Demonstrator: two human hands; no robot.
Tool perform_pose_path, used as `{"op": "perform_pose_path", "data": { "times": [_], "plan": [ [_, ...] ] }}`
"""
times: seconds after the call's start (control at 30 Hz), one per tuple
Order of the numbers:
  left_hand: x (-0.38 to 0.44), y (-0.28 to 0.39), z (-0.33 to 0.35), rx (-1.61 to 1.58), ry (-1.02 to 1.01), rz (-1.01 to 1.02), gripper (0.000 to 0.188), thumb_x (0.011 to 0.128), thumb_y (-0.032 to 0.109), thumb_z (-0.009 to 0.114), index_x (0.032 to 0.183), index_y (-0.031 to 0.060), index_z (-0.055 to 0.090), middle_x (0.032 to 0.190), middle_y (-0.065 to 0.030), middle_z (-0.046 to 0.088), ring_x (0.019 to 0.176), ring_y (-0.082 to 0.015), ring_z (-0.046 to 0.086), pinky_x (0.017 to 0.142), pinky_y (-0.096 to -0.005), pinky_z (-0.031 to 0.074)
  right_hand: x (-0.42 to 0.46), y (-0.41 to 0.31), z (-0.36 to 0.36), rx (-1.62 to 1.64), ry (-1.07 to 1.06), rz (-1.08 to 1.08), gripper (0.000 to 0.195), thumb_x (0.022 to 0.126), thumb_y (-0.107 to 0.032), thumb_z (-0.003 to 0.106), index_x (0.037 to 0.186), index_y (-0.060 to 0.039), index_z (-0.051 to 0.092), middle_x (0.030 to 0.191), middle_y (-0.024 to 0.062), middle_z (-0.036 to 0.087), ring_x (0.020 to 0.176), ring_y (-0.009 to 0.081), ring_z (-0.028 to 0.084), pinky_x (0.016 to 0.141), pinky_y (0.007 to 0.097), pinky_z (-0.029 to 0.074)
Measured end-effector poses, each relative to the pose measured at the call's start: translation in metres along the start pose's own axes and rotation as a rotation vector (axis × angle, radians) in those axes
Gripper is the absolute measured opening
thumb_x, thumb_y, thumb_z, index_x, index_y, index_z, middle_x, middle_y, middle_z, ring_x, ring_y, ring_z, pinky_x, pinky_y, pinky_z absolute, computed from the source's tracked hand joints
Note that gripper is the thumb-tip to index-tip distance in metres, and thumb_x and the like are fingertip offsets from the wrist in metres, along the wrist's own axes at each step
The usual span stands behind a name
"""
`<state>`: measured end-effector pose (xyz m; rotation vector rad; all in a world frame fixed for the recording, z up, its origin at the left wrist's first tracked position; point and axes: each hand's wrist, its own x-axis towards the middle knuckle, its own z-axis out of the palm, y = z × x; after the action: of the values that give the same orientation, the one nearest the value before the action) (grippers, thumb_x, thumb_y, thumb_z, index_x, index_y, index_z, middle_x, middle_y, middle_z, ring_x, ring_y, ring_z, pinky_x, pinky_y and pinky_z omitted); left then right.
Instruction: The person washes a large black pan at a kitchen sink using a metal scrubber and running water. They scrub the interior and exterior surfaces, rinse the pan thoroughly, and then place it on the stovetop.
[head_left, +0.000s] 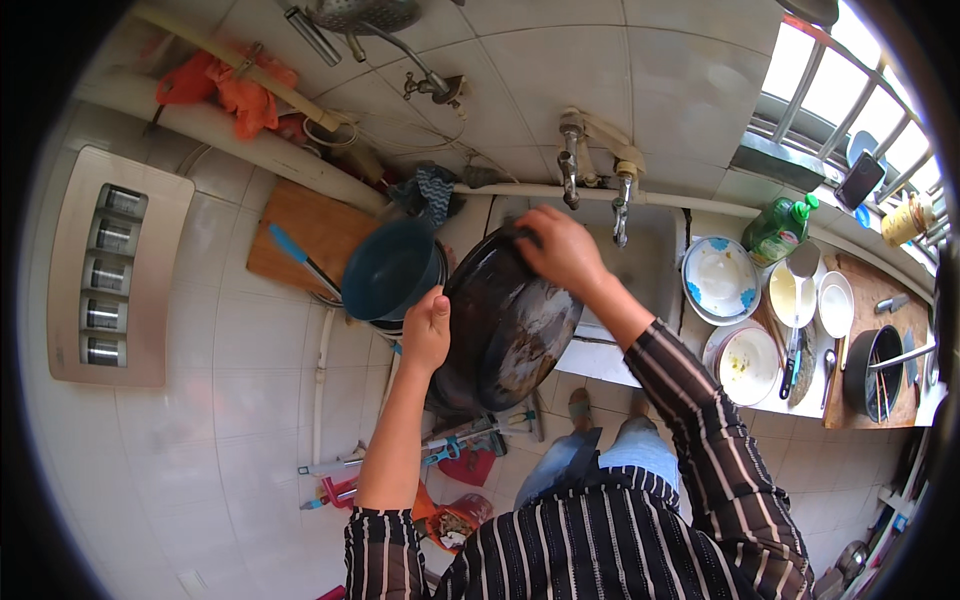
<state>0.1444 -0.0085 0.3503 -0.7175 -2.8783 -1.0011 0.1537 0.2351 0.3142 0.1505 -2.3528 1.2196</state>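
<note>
A large blackened wok is tilted on its side in front of me, over the left part of the sink. Its stained, partly bare metal base faces toward my body. My left hand grips the wok's left edge, with the thumb up. At the far upper edge, my right hand presses a dark, blurred pad against the wok; the fingers partly hide it. The inside of the wok is turned away from view.
White sink under two taps. To the left stand a teal basin and a wooden board. Bowls, a green detergent bottle and a dark pot occupy the right counter. Mops lie below.
</note>
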Motion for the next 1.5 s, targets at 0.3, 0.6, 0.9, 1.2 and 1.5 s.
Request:
{"op": "perform_pose_path", "data": {
  "times": [0.3, 0.6, 0.9, 1.2, 1.5],
  "plan": [
    [0.003, -0.009, 0.0, -0.012, -0.036, 0.033, 0.08, 0.094, 0.065, 0.027, 0.112, -0.0064, 0.058, 0.086, -0.0284, 0.061, 0.088, -0.0467, 0.059, 0.073, -0.0448, 0.047, -0.02, -0.062, 0.016, -0.153, -0.084, -0.289, 0.015, 0.072, -0.015, 0.063, 0.086, -0.012, 0.068, 0.093, 0.0021, 0.064, 0.096, 0.0204, 0.06, 0.079, 0.036, 0.044],
    [0.003, -0.001, -0.001, 0.017, -0.004, 0.095, 0.075, 0.092, 0.068, 0.025, 0.086, -0.0022, 0.051, 0.068, -0.0251, 0.05, 0.071, -0.0475, 0.053, 0.058, -0.0468, 0.039, -0.027, -0.072, 0.022, -0.203, -0.096, -0.281, 0.017, 0.071, -0.014, 0.063, 0.086, -0.0156, 0.07, 0.091, 0.0004, 0.065, 0.094, 0.0203, 0.06, 0.076, 0.0379, 0.045],
    [0.007, 0.004, -0.003, 0.019, -0.001, 0.106, 0.074, 0.092, 0.069, 0.025, 0.087, -0.0012, 0.05, 0.068, -0.0255, 0.05, 0.07, -0.0489, 0.051, 0.058, -0.0486, 0.039, -0.019, -0.059, 0.02, -0.3, -0.052, -0.147, 0.015, 0.07, -0.017, 0.063, 0.084, -0.0149, 0.069, 0.088, -0.0004, 0.063, 0.09, 0.0217, 0.059, 0.073, 0.0414, 0.044],
    [-0.003, 0.0, -0.007, 0.064, -0.023, 0.125, 0.083, 0.089, 0.073, 0.026, 0.1, -0.0038, 0.056, 0.07, -0.0253, 0.053, 0.07, -0.0467, 0.054, 0.057, -0.0456, 0.041, -0.015, 0.042, -0.003, -0.217, 0.015, 0.288, 0.022, 0.078, -0.022, 0.06, 0.096, -0.0158, 0.072, 0.098, 0.0054, 0.066, 0.094, 0.0281, 0.063, 0.074, 0.0412, 0.053],
    [-0.005, 0.003, 0.006, -0.04, 0.066, 0.174, 0.079, 0.09, 0.071, 0.029, 0.1, -0.0033, 0.055, 0.07, -0.0244, 0.053, 0.07, -0.0459, 0.055, 0.058, -0.0443, 0.042, -0.023, -0.085, 0.024, -0.135, 0.097, -0.201, 0.021, 0.071, -0.018, 0.065, 0.092, -0.0178, 0.068, 0.096, -0.0011, 0.06, 0.093, 0.0205, 0.058, 0.073, 0.038, 0.044]
  ]
}}
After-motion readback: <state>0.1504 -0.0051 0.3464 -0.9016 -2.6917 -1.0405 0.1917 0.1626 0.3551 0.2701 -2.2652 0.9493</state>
